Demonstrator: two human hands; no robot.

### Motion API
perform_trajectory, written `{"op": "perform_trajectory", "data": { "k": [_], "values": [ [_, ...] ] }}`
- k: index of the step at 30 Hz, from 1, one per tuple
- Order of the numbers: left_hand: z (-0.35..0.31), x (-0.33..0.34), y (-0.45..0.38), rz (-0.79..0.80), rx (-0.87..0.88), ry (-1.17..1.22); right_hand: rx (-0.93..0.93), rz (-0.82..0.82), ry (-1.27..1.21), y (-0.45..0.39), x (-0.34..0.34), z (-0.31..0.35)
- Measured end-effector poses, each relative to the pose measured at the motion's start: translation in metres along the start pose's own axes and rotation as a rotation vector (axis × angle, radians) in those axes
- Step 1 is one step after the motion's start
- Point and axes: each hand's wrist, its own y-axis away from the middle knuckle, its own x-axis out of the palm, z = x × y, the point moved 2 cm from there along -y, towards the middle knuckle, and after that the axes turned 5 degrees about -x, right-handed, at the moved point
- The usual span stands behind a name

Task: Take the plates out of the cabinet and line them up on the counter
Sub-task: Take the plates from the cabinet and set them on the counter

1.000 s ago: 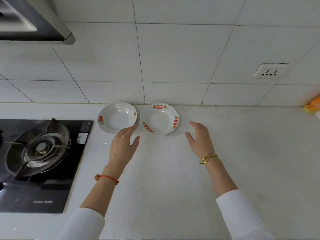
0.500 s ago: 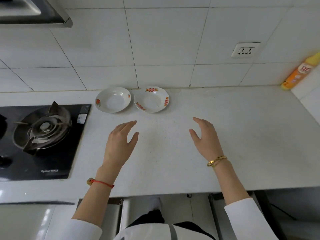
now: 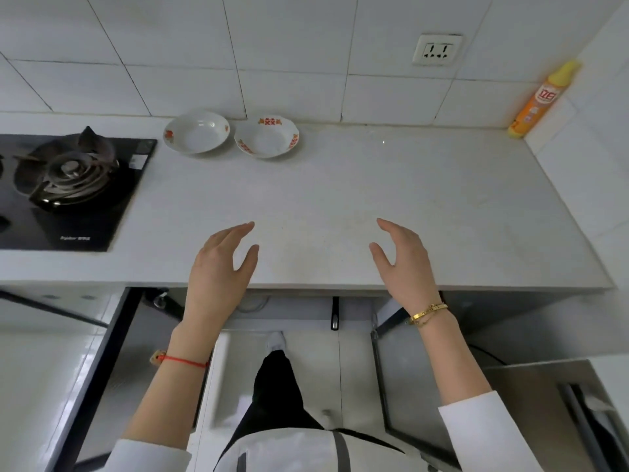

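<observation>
By the worktop's [image 3: 340, 199] back edge, just right of the hob [image 3: 68, 185], two plates [image 3: 196, 132] [image 3: 267, 136] sit side by side, well beyond my left hand [image 3: 219, 267] and right hand [image 3: 405, 264], both spread, holding nothing, over the front edge.

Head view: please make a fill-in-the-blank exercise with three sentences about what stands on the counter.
1. ___ white plates with red-orange patterns lie on the white counter.
2. The left hand and right hand hold ___.
3. The orange bottle has a ___ cap.

Missing words: two; nothing; yellow
</observation>
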Motion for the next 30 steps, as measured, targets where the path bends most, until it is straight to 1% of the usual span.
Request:
{"op": "perform_trajectory", "data": {
  "k": [6,13,21,26,30],
  "values": [
    [-0.014,0.006,0.050,0.026,-0.004,-0.028,0.028,0.007,0.005,0.052,-0.021,-0.014],
    [-0.020,0.019,0.078,0.096,-0.018,-0.031,0.085,0.028,-0.024,0.086,-0.025,-0.025],
    [-0.022,0.036,0.073,0.161,-0.008,-0.030,0.141,0.011,-0.032,0.093,-0.016,-0.037],
    [-0.023,0.054,0.062,0.218,0.022,0.019,0.186,-0.016,-0.041,0.087,-0.008,-0.046],
    [-0.019,0.070,0.065,0.218,0.065,0.017,0.193,-0.039,-0.046,0.089,0.002,-0.058]
  ]
}}
